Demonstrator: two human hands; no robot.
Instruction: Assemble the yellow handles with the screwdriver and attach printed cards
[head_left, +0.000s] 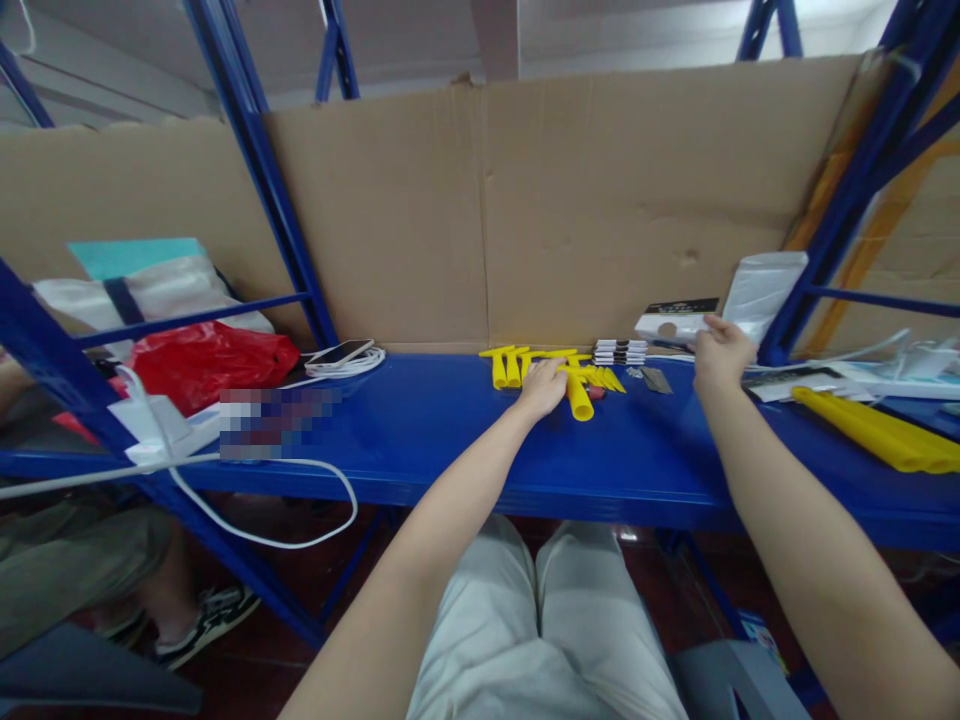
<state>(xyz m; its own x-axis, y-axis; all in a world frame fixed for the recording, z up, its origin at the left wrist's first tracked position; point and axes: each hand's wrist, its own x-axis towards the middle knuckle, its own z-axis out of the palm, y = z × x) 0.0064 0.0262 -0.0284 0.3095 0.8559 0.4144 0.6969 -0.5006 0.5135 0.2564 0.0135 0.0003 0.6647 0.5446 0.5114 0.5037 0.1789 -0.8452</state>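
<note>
My left hand is on the blue shelf, its fingers closed at the crossbar end of a yellow T-shaped tool. Several more yellow T-shaped tools stand in a row just behind and left of that hand. Right of it lie small pointed yellow pieces and a reddish piece, partly covered. Farther right, my right hand is raised by the cardboard wall, pinching the edge of a white packet with a black strip. Its fingertips are partly hidden.
A stack of white-and-black small boxes or cards and a grey flat piece sit between my hands. A clear bag leans near the right post. Yellow tubes lie right; a phone and cables lie left. Another person's leg shows.
</note>
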